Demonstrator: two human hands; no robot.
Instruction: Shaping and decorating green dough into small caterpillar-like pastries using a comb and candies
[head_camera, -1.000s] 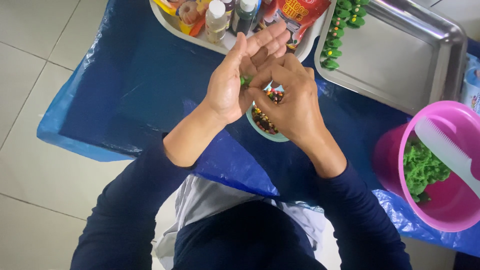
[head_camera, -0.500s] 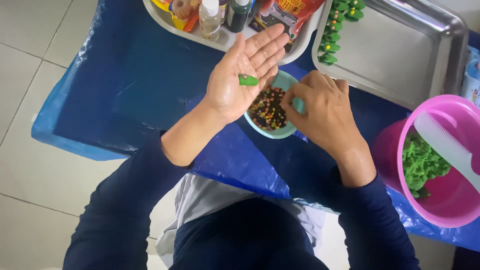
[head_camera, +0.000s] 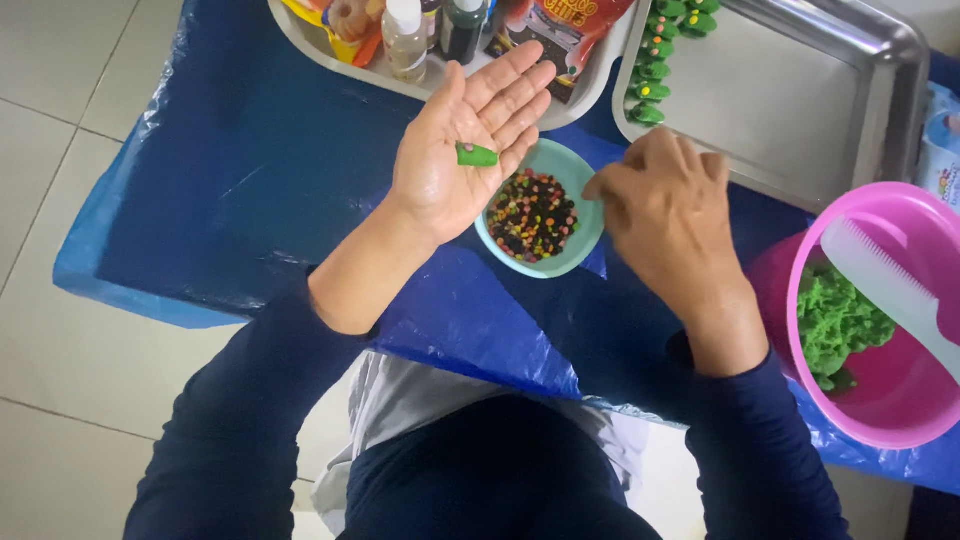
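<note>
Blue plastic sheeting (head_camera: 250, 190) covering the tabletop, hanging over its near edge. Lying flat, palm up, fingers spread wide: left hand (head_camera: 465, 150), carrying a small green dough piece (head_camera: 476, 155) on the palm near the finger bases. Long axis of the piece running roughly left to right across the palm. Hovering just right of it, knuckles up, fingers curled narrow with tips pinched at the rim of the teal bowl (head_camera: 590, 215): right hand (head_camera: 665, 215); cannot tell whether anything is pinched. Sitting between both hands, partly under the left fingertips: the bowl, filled with multicoloured sprinkles (head_camera: 530, 215). Nearer to the dough piece: left hand, already bearing it; right hand apart, to the right. Standing at the right edge: pink basin (head_camera: 880, 425) holding green dough (head_camera: 835, 320) and a white comb (head_camera: 890, 285). Resting at the far edge: steel tray (head_camera: 800, 100) with a row of green shaped pieces (head_camera: 655, 70), and a white tray (head_camera: 330, 50) of bottles.
</note>
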